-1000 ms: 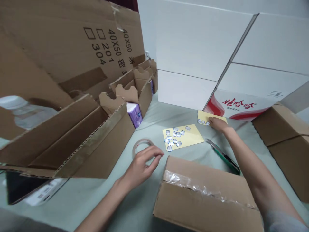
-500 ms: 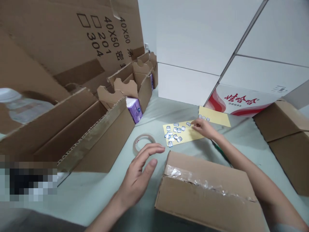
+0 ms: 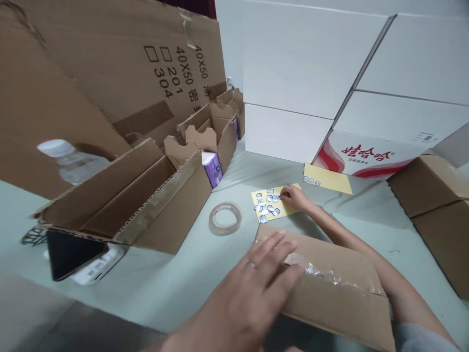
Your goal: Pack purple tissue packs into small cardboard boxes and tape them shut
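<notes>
My left hand (image 3: 252, 288) lies flat with fingers spread on the near corner of a taped cardboard box (image 3: 337, 298) in front of me. My right hand (image 3: 293, 198) reaches past that box and its fingertips pinch at the small blue-white stickers on a yellow sheet (image 3: 273, 205). What the fingers hold is too small to make out. A second yellow sheet (image 3: 328, 178) with three stickers lies farther back. A roll of clear tape (image 3: 224, 218) rests on the table left of the sticker sheet.
Open cardboard boxes (image 3: 146, 205) stand at the left, with purple packets (image 3: 214, 168) and a water bottle (image 3: 71, 159). A phone (image 3: 73, 252) leans below them. White cartons (image 3: 348, 98) are stacked at the back, brown boxes (image 3: 436, 205) at the right.
My left hand moved right from beside the tape roll onto the taped box. My right hand moved from the far yellow sheet to the nearer sheet of stickers.
</notes>
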Demonstrator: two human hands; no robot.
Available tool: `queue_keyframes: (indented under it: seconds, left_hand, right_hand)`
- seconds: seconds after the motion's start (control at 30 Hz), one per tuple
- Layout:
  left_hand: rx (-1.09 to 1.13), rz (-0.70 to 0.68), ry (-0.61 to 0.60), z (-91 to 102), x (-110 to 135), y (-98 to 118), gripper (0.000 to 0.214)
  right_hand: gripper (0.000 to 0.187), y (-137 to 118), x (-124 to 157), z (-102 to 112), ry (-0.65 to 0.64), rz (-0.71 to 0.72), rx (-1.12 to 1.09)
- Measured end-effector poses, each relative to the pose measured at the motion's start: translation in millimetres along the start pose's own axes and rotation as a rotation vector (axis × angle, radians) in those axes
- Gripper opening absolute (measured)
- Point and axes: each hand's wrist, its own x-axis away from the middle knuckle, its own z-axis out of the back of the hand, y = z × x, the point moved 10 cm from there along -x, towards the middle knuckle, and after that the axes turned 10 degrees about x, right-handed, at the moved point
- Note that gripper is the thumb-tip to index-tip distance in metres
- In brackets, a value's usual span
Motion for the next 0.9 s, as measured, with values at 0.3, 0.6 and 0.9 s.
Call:
queue_keyframes:
  seconds: [0.3,0.6,0.9]
  left_hand:
    - [-0.243,0.089,-0.375,-82.9,-85.6,-0.5,0.111]
    - [0.024,0.078,-0.276,28.5,-28.5,-51.7,0.119]
    - [0.095,0.168,-0.380,13.1,-19.6,-55.2,0.126]
  right_hand:
    - [0.031,-5.1,21.6,30.1,-0.048,-0.077,-0.443]
    - [0.029,-4.2,161.5,133.8,0.403,-0.161,-0.888]
    - [0.009,-157.6,257.2,148.4,0.317,0.219,-0.677]
